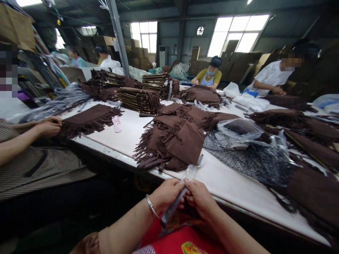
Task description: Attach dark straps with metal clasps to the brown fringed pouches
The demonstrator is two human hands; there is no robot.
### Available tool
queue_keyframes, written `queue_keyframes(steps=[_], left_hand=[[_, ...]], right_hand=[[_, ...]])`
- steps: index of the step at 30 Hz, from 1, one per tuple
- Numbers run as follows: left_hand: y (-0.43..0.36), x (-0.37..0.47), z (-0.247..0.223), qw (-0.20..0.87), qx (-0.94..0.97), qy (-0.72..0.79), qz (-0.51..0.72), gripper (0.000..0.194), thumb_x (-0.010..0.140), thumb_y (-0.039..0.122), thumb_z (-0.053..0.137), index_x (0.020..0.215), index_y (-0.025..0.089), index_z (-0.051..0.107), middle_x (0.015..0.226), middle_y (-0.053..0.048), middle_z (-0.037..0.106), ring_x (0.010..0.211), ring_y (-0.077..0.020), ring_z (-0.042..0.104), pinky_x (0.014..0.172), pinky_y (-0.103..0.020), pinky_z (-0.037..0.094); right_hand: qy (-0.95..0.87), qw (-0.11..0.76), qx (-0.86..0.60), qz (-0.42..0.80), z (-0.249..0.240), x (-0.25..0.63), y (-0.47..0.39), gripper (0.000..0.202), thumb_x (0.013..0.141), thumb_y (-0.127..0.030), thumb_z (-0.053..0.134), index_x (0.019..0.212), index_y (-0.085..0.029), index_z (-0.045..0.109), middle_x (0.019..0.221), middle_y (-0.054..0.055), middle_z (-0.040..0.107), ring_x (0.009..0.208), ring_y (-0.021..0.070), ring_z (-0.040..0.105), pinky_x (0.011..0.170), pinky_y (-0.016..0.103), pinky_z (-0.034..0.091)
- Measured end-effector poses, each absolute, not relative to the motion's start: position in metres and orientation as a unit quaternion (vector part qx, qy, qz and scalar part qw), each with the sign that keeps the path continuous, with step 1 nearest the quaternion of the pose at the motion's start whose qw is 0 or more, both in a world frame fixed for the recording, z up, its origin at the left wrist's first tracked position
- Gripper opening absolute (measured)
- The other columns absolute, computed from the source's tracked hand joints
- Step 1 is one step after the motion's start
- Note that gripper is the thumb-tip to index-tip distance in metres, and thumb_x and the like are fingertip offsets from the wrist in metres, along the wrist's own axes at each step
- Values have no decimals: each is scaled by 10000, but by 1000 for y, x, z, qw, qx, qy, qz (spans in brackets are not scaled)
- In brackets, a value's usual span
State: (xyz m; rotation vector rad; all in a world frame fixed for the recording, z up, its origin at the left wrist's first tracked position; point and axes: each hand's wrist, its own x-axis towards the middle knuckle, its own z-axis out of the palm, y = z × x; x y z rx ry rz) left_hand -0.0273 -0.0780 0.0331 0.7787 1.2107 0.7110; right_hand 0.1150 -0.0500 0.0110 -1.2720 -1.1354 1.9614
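Note:
Close in front of me, at the table's near edge, both my hands pinch a dark narrow strip in clear plastic wrap (173, 207). My left hand (168, 192), with a bangle at its wrist, grips it from the left. Thumb against thumb, my right hand (199, 197) holds it from the right. The strip's lower end slants down toward my lap, while loose clear plastic (191, 171) sticks up past the fingertips. Just beyond lies a heap of dark brown fringed pieces (172, 141), apart from my hands. What the wrap holds inside is unclear.
At left, a co-worker's hands (51, 126) touch a fringed brown piece (87, 118) near a pink comb (116, 124). Stacks of brown pieces with metallic edges (136, 99) stand farther back. Black-and-white speckled fabric (246, 157) and plastic bags lie right. Two people work across the white table (225, 180).

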Motion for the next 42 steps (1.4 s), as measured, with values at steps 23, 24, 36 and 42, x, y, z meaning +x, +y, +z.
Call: queue_keyframes(steps=[23, 24, 36, 42], left_hand=[[-102, -23, 18, 404, 568, 622, 356, 219, 891, 329, 426, 854, 178, 579, 810, -65, 628, 712, -174, 546, 675, -287, 378], [-102, -23, 17, 399, 571, 623, 356, 237, 897, 341, 419, 856, 178, 586, 811, -71, 632, 714, -179, 553, 680, -293, 376], [-100, -21, 16, 517, 466, 628, 349, 352, 871, 415, 421, 649, 170, 541, 544, 4, 527, 472, -107, 444, 482, -234, 324], [-99, -21, 18, 647, 355, 572, 357, 425, 818, 596, 420, 679, 198, 474, 464, 77, 375, 357, -77, 309, 393, -213, 266]], right_hand=[[-965, 145, -207, 66, 29, 129, -13, 141, 885, -186, 505, 770, -178, 586, 793, 43, 579, 767, 176, 448, 709, 318, 316], [-965, 141, -212, 66, 28, 129, -12, 141, 883, -192, 511, 763, -178, 583, 786, 39, 575, 762, 174, 446, 705, 318, 312], [-979, 118, -150, 77, 44, 124, -6, 125, 880, -246, 553, 808, -202, 645, 787, 36, 586, 767, 173, 449, 674, 320, 301], [-973, 173, -141, 57, 26, 123, -11, 171, 909, -203, 474, 787, -168, 588, 795, 59, 581, 738, 178, 429, 694, 334, 336]])
